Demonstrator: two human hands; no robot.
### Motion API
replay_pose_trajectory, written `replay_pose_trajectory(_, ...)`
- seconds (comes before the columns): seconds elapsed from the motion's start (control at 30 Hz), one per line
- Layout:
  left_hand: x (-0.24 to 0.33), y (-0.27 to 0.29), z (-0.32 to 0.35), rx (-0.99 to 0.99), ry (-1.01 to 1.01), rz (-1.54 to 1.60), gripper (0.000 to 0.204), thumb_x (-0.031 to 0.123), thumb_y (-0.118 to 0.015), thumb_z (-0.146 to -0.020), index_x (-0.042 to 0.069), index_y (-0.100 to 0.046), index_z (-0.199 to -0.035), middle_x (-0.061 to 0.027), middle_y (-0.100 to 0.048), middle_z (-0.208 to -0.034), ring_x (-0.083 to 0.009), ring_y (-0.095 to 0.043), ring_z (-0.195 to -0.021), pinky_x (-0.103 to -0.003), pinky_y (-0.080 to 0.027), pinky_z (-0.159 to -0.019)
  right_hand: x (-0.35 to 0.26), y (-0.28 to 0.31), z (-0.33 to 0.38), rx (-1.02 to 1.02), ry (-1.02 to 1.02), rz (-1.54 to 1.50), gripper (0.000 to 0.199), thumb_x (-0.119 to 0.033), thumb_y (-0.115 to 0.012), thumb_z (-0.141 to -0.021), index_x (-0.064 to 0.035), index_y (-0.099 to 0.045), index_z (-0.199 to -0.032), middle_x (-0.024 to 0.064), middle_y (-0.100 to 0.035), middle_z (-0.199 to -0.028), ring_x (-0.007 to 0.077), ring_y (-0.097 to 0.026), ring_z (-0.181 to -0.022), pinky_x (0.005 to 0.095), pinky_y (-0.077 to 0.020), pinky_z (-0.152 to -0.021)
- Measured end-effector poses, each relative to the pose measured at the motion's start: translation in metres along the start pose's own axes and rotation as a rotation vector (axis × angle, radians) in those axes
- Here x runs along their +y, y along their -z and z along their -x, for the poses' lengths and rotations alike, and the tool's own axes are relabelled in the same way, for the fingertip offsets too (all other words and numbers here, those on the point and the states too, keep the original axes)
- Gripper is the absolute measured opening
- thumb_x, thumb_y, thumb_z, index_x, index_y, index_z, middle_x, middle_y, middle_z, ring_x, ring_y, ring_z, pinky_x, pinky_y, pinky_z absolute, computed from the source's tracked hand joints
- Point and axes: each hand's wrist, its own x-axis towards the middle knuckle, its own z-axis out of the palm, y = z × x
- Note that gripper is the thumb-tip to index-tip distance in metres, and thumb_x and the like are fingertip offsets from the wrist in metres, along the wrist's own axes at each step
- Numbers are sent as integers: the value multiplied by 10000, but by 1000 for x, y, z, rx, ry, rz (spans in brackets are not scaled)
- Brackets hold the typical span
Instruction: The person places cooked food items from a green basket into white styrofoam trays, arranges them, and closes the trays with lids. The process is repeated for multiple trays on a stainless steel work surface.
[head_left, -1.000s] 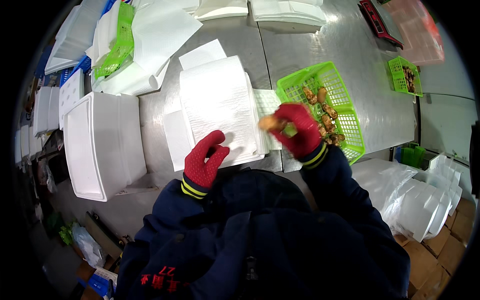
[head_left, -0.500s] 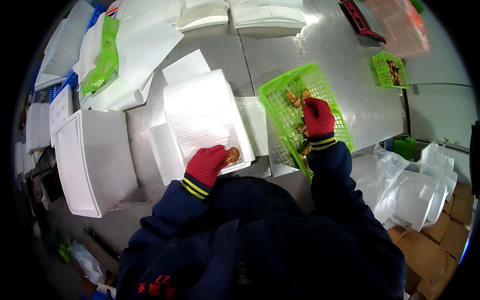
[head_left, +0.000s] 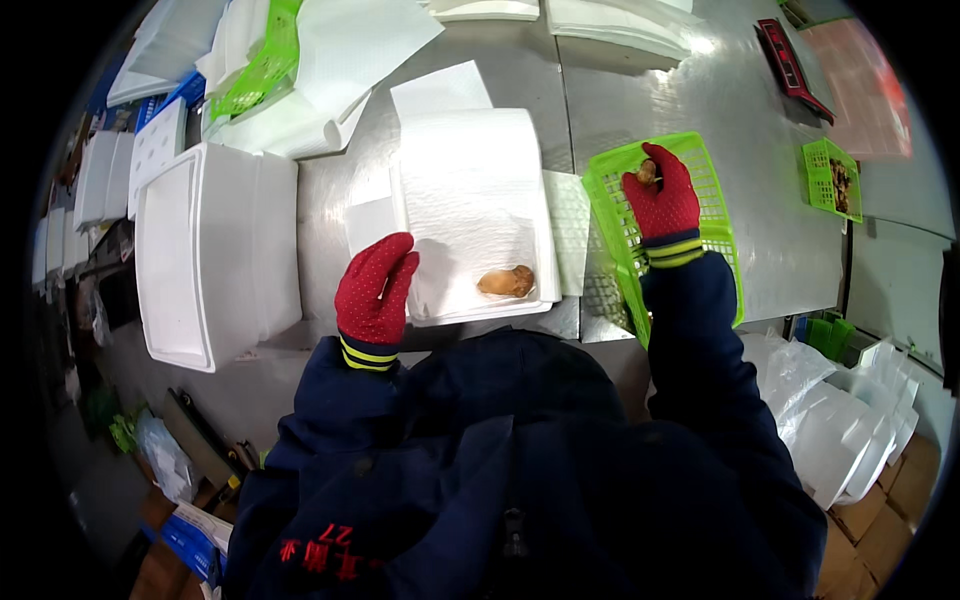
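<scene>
A brown-capped mushroom (head_left: 508, 281) lies on its side near the front right corner of the white foam box (head_left: 549, 250), on the white paper lining (head_left: 470, 190). My left hand (head_left: 375, 290), in a red dotted glove, is off the box's left edge, its fingers parted and nothing in them. Over the green plastic basket (head_left: 612, 215) to the right, my gloved right hand (head_left: 664, 195) pinches a small mushroom (head_left: 647, 172) between thumb and fingers. The hand and sleeve hide much of the basket's inside.
A tall white foam box (head_left: 220, 255) stands at the left. Stacked white sheets (head_left: 620, 30) lie along the back. At the far right are a red scale (head_left: 793, 70) and a small green basket (head_left: 832, 180) with brown pieces. Plastic-wrapped white containers (head_left: 830, 420) sit lower right.
My left hand has let go of the mushroom in the box and drawn back left. My right hand now holds a mushroom up over the basket. The whole view has shifted.
</scene>
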Motion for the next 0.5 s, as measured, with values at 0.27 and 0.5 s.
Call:
replay_pose_trajectory(0.27,-5,-12,6,-341,-305,-128,417,84,-732,-723,52,-608,-1120,-121,-636,-1103,-295,-588,-1059,-416,-423,-948,-117,-74,86,-761,-339,-691,275,-142,-707,-804,-13,-611,-1027,129,-655,-910,231,-652,-825,314,-514,-725)
replay_pose_trajectory(0.5,-28,-21,19,-540,-321,-374,358,184,-734,-739,165,-583,-1063,4,-612,-1075,-194,-525,-1156,-549,-221,-1068,-97,-67,79,-710,651,279,126,-188,-612,-761,-127,-602,-870,22,-590,-800,228,-590,-769,384,-437,-570)
